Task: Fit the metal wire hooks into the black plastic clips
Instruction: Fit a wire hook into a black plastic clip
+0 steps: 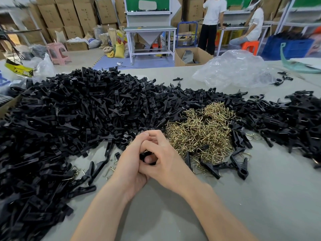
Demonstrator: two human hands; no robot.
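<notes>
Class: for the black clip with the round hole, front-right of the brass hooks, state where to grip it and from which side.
Probably pinch the black clip across its narrow mid-body from above, near side: it lies flat, bare table in front, wire hooks tangled behind.

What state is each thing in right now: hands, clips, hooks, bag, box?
left hand, curled, gripping the held clip.
right hand, curled round the held clip.
held clip, clasped between both hands; whether a hook is fitted is hidden.
black clips, loose heap on the table.
wire hooks, loose tangled pile.
plastic bag, crumpled, lying on the table.
cardboard box, open.
</notes>
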